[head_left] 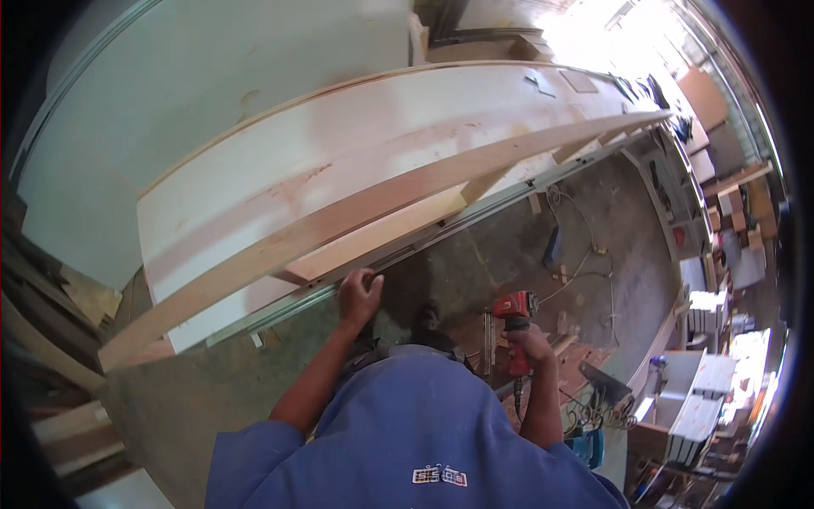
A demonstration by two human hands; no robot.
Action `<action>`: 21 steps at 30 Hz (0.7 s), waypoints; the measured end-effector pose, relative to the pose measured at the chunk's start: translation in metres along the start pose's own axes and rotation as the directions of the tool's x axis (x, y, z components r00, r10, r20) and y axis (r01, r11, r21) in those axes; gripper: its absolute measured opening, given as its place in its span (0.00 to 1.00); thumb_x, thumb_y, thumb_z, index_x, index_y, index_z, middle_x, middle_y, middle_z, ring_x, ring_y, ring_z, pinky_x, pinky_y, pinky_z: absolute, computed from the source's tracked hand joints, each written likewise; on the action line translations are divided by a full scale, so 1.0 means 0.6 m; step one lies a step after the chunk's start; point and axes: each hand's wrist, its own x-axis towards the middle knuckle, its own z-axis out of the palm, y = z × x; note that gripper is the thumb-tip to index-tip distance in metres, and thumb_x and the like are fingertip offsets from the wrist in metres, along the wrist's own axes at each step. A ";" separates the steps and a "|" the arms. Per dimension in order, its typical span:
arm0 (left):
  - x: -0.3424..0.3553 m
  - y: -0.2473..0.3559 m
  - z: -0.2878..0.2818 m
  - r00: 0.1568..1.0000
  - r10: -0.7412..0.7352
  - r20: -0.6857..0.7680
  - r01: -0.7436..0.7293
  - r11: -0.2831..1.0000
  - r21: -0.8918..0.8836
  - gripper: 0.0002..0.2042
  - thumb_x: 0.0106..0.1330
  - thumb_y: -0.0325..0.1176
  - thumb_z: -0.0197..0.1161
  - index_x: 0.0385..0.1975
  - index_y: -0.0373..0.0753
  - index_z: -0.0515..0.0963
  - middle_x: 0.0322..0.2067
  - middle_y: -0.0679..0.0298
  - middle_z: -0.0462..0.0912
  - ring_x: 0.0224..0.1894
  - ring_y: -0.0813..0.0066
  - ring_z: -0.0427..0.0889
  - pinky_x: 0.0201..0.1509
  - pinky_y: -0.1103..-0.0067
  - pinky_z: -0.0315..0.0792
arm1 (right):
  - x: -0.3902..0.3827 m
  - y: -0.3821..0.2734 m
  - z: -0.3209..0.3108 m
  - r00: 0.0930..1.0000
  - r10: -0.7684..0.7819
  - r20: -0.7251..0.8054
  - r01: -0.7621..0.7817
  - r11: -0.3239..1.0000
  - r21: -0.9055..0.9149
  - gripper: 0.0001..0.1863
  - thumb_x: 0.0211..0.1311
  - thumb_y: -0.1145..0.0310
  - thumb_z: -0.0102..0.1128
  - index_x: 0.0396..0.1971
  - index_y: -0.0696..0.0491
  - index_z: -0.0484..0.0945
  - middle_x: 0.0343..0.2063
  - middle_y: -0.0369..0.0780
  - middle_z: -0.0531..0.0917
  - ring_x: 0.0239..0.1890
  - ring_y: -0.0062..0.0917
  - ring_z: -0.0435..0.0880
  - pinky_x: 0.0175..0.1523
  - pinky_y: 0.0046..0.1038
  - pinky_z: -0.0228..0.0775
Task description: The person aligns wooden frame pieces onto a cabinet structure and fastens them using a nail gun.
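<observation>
A long wooden frame (398, 193) with a thin upright edge board and short cross pieces lies over a large white panel (288, 182) in front of me. My left hand (359, 297) is at the frame's near edge, beside a metal-coloured rail (297, 307). Its fingers are curled together; whatever they may pinch is too small to make out. On the right, my right hand (532, 342) grips a red-and-black handheld power tool (514, 305) by its middle, low beside my body. The hand partly hides the tool, so its exact kind is unclear.
A pale cord (585, 273) loops over the concrete floor (619, 212), near a dark blue object (552, 246). Wooden boards (585, 356) and a teal power tool (587, 445) lie at my right. Stacked panels (708, 373) stand farther right; timber (80, 433) is at the left.
</observation>
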 end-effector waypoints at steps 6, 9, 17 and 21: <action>0.145 0.127 0.145 0.908 0.386 0.162 -0.418 0.858 0.299 0.25 0.56 0.42 0.74 0.50 0.35 0.78 0.51 0.49 0.78 0.55 0.49 0.78 0.59 0.61 0.72 | 0.022 0.055 -0.092 0.996 -0.021 -0.091 0.024 0.999 0.038 0.08 0.55 0.75 0.67 0.32 0.56 0.77 0.20 0.35 0.78 0.18 0.23 0.79 0.24 0.27 0.73; 0.194 0.158 0.228 0.849 0.485 0.207 -0.527 0.755 0.390 0.34 0.53 0.43 0.76 0.57 0.33 0.72 0.55 0.48 0.75 0.60 0.49 0.74 0.65 0.61 0.68 | 0.044 0.078 -0.152 0.997 -0.038 -0.068 0.043 0.996 0.077 0.06 0.54 0.76 0.66 0.31 0.57 0.78 0.19 0.36 0.78 0.18 0.23 0.79 0.24 0.27 0.72; 0.286 0.184 0.376 0.855 0.429 0.290 -0.514 0.636 0.575 0.39 0.55 0.46 0.75 0.63 0.32 0.67 0.55 0.51 0.74 0.60 0.52 0.74 0.63 0.60 0.70 | 0.092 0.076 -0.303 0.992 -0.013 -0.129 0.033 0.988 0.150 0.07 0.53 0.78 0.65 0.31 0.56 0.76 0.20 0.35 0.79 0.18 0.20 0.78 0.22 0.26 0.70; 0.294 0.183 0.388 0.865 0.387 0.319 -0.500 0.618 0.607 0.36 0.53 0.42 0.77 0.59 0.32 0.69 0.50 0.53 0.75 0.56 0.53 0.75 0.59 0.62 0.71 | 0.117 0.061 -0.356 0.991 0.058 -0.121 -0.031 0.976 0.216 0.06 0.51 0.75 0.66 0.28 0.56 0.78 0.18 0.34 0.77 0.15 0.21 0.76 0.22 0.27 0.70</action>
